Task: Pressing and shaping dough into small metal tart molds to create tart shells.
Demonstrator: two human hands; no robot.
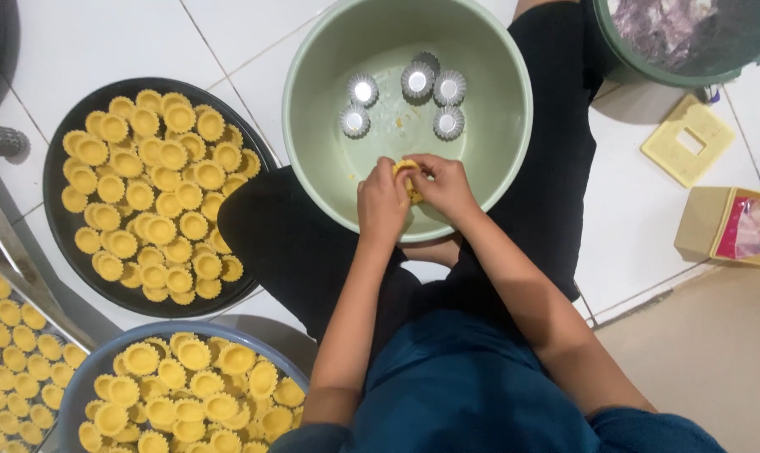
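Both hands meet over the near side of a pale green basin (313,126). My left hand (382,205) and my right hand (445,186) together grip a small yellow tart shell (407,174), mostly hidden by the fingers; I cannot tell whether a metal mould is still around it. Several empty fluted metal moulds (417,81) lie on the basin's floor, further from me than the hands.
A round black tray (54,226) of yellow tart shells lies at left. A blue basin (82,379) of shells sits at lower left, beside a metal tray (11,277) with more. A dark green tub (648,71), a yellow plastic cutter (687,140) and a small box (707,222) are at right.
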